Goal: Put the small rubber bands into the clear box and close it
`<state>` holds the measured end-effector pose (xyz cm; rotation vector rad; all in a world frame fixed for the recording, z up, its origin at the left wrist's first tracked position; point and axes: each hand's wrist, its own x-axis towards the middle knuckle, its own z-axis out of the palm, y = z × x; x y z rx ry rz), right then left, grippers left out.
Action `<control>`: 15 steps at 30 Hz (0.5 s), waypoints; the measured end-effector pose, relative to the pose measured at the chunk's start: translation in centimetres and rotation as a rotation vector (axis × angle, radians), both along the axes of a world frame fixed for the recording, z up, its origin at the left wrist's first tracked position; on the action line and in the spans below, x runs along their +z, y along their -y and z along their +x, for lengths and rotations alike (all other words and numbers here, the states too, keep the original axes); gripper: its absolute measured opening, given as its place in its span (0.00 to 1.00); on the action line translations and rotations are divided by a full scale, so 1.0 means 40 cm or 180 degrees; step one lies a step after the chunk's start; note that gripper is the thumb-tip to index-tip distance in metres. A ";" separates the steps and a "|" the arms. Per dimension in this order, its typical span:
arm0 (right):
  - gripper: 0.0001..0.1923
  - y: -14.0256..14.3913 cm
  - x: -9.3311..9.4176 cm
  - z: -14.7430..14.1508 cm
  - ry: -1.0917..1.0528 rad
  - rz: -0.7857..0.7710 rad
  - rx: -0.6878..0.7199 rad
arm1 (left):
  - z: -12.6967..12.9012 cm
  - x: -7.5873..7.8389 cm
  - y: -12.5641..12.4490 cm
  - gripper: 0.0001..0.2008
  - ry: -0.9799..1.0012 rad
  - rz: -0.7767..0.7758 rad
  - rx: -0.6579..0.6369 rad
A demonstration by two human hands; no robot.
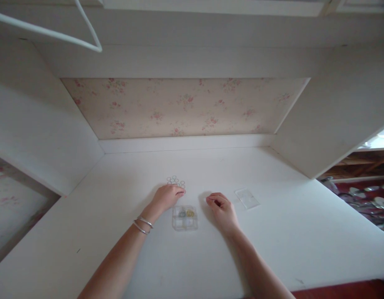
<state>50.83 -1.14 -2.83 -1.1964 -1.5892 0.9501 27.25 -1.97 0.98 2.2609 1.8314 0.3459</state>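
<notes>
My left hand [167, 197] lies on the white desk [117, 232] with its fingertips touching a cluster of several small pale rings [176, 181]. Two bangles circle that wrist. A small clear plastic box [184, 217] with compartments sits between my hands, holding small silver and gold pieces. My right hand [222, 209] rests to the right of the box with its fingers curled together near the thumb; whether it pinches something tiny is too small to tell. A clear flat lid [247, 198] lies on the desk further right.
The desk sits in a white alcove with floral wallpaper [182, 106] at the back and side walls left and right. A white hanger [86, 39] hangs at upper left. Beyond the right wall are shiny items on a red surface [366, 199].
</notes>
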 end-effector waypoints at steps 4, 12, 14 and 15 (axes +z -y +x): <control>0.11 0.002 0.002 0.001 0.0019 -0.0037 -0.0028 | 0.001 -0.002 0.001 0.13 -0.0017 -0.0044 -0.0021; 0.11 -0.003 -0.007 0.000 -0.0044 0.0034 -0.0023 | -0.012 0.014 0.054 0.10 0.0243 0.0195 0.0082; 0.11 -0.003 -0.005 0.000 -0.0018 0.0005 -0.0015 | -0.021 0.028 0.090 0.11 0.0592 0.0378 0.0098; 0.11 -0.003 -0.004 0.000 0.0001 -0.0012 -0.0011 | -0.023 0.035 0.111 0.11 0.0751 0.0437 0.0064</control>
